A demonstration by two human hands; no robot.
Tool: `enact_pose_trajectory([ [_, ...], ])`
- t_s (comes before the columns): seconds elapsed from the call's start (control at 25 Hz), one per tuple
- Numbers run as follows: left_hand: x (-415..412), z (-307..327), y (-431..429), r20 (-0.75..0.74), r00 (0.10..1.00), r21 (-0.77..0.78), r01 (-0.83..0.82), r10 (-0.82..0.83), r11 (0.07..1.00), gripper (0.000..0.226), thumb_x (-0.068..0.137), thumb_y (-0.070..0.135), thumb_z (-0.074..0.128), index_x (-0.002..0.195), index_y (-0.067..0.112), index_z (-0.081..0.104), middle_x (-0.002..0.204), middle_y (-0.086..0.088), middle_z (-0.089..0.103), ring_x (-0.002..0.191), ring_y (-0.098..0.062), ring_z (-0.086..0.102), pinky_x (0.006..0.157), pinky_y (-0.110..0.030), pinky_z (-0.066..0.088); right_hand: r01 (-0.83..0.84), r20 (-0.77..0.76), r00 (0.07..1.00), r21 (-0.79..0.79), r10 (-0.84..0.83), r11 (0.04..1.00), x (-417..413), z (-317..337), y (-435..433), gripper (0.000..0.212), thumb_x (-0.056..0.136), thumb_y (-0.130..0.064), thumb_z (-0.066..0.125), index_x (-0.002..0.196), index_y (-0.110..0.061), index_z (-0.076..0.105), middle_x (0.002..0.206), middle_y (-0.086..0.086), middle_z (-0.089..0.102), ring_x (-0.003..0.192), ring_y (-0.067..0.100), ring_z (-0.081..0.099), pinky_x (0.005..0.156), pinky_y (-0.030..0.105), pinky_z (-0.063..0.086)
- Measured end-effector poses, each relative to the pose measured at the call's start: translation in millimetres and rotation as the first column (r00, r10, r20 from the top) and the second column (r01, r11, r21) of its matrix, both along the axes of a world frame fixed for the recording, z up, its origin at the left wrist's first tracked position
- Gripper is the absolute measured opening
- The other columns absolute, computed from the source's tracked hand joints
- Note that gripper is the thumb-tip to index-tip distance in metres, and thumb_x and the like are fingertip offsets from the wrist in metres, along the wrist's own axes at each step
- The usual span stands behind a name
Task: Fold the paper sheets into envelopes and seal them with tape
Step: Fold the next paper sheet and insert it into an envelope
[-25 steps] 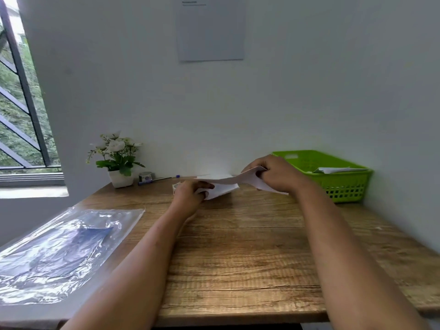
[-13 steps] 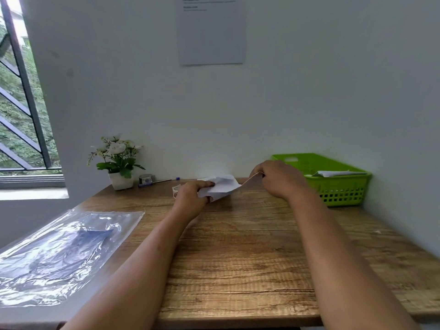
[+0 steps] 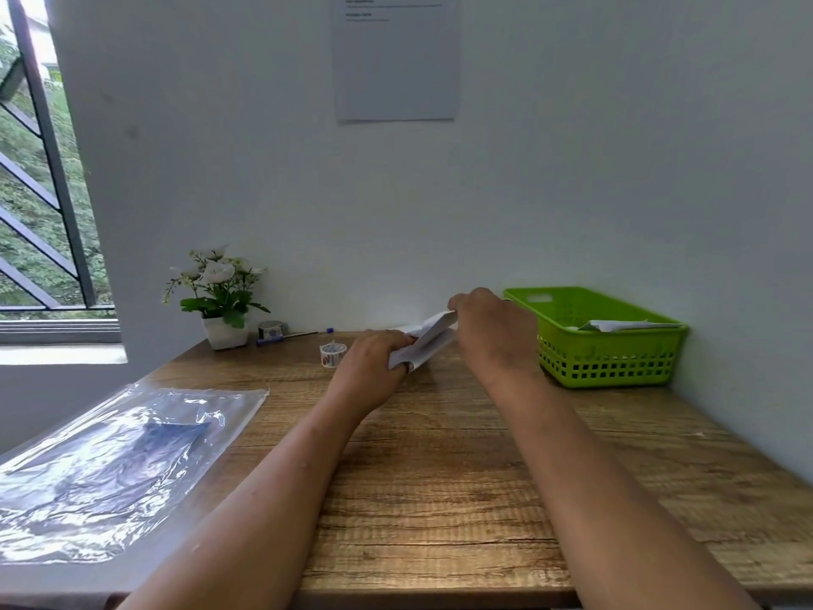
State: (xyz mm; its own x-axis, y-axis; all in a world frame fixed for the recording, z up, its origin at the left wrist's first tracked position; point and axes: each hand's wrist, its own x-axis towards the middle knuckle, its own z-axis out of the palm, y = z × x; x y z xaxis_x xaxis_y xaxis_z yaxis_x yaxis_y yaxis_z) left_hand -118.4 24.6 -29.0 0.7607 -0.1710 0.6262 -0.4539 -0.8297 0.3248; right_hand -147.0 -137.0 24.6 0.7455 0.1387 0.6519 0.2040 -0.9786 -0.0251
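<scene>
Green basket holds white paper sheets

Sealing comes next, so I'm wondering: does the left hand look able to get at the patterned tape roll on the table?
Probably yes: the tape roll sits just beside the left hand, with nothing between them. But that hand grips the folded paper and would have to let go first.
</scene>
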Motion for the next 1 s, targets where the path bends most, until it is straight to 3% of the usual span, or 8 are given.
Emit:
enact_pose_trajectory([
  [0.08, 0.3, -0.4, 0.1, 0.022, 1.0, -0.016, 0.004, -0.003, 1.0, 0.03, 0.083, 0.01, 0.058, 0.111, 0.013, 0.069, 0.113, -0.002, 0.069, 0.107, -0.021, 0.057, 0.091, -0.029, 0.038, -0.052, -0.019, 0.999, -0.076, 0.051, 0.996, -11.3, -1.0, 12.8, 0.029, 0.092, -0.011, 0.045, 0.115, -0.018, 0.061, 0.11, 0.007, 0.056, 0.096, 0.031, 0.062, 0.07, 0.034, 0.039],
  [0.2, 1.8, -1.5, 2.0, 0.057, 0.997, -0.017, 0.045, -0.044, 0.999, 0.019, 0.077, 0.008, 0.06, 0.091, 0.013, 0.072, 0.091, -0.001, 0.072, 0.087, -0.023, 0.062, 0.078, -0.03, 0.041, -0.097, -0.103, 0.991, -0.156, 0.081, 0.983, -20.8, -6.1, 32.2, 0.025, 0.094, -0.013, 0.045, 0.113, -0.011, 0.06, 0.114, 0.008, 0.05, 0.095, 0.03, 0.059, 0.069, 0.036, 0.037],
  [0.36, 5.0, -3.3, 2.5, 0.055, 0.995, 0.009, 0.083, -0.083, 0.997, 0.01, 0.075, 0.007, 0.06, 0.073, 0.014, 0.067, 0.072, 0.005, 0.066, 0.068, -0.017, 0.06, 0.067, -0.03, 0.04, 0.009, -0.189, 0.981, -0.194, -0.047, 0.981, -17.6, -12.9, 39.7, 0.03, 0.093, -0.009, 0.047, 0.121, -0.011, 0.058, 0.114, 0.008, 0.049, 0.101, 0.028, 0.059, 0.067, 0.034, 0.036],
  [0.48, 8.1, -5.5, 3.3, 0.066, 0.995, 0.019, 0.073, -0.075, 0.997, 0.023, 0.076, 0.008, 0.06, 0.092, 0.013, 0.075, 0.091, 0.0, 0.074, 0.082, -0.016, 0.065, 0.079, -0.033, 0.05, 0.11, -0.237, 0.961, -0.139, -0.141, 0.984, -16.3, -9.2, 32.7, 0.032, 0.092, -0.007, 0.048, 0.123, -0.009, 0.057, 0.117, 0.011, 0.05, 0.107, 0.03, 0.058, 0.064, 0.036, 0.04],
  [0.56, 6.6, -4.2, 1.4, 0.042, 0.998, 0.035, 0.049, -0.051, 0.998, 0.028, 0.076, 0.009, 0.059, 0.1, 0.013, 0.074, 0.099, 0.0, 0.073, 0.091, -0.016, 0.064, 0.083, -0.03, 0.048, 0.142, -0.227, 0.959, -0.144, -0.172, 0.979, -15.0, -8.3, 30.5, 0.032, 0.091, -0.005, 0.049, 0.122, -0.008, 0.058, 0.117, 0.012, 0.049, 0.105, 0.032, 0.059, 0.061, 0.038, 0.046],
  [0.72, -0.3, -2.1, -9.0, -0.012, 0.999, -0.005, 0.052, -0.052, 0.999, 0.016, 0.072, -0.004, 0.053, 0.063, 0.009, 0.055, 0.064, 0.0, 0.056, 0.064, -0.023, 0.049, 0.054, -0.025, 0.026, 0.082, -0.246, 0.962, -0.153, -0.118, 0.985, -19.0, -16.1, 47.6, 0.032, 0.093, -0.008, 0.049, 0.125, -0.006, 0.053, 0.122, 0.013, 0.045, 0.108, 0.032, 0.057, 0.063, 0.036, 0.041],
  [0.88, 1.4, -4.7, -7.9, -0.038, 0.999, 0.013, -0.031, 0.032, 0.999, 0.014, 0.081, -0.003, 0.053, 0.068, 0.001, 0.056, 0.071, -0.014, 0.06, 0.065, -0.021, 0.044, 0.057, -0.027, 0.026, 0.009, -0.118, 0.993, -0.144, -0.026, 0.989, -18.8, -23.2, 59.1, 0.035, 0.089, -0.007, 0.057, 0.121, -0.005, 0.043, 0.117, 0.013, 0.05, 0.1, 0.03, 0.062, 0.062, 0.034, 0.038],
  [1.0, -2.7, -2.6, -6.0, -0.021, 0.999, -0.003, -0.03, 0.03, 1.0, 0.027, 0.079, -0.005, 0.052, 0.057, 0.009, 0.044, 0.063, -0.008, 0.054, 0.062, -0.021, 0.04, 0.05, -0.022, 0.02, -0.029, -0.125, 0.992, -0.164, 0.008, 0.986, -17.7, -24.9, 57.8, 0.027, 0.092, -0.004, 0.05, 0.119, -0.004, 0.051, 0.113, 0.011, 0.059, 0.1, 0.028, 0.063, 0.068, 0.034, 0.045],
])
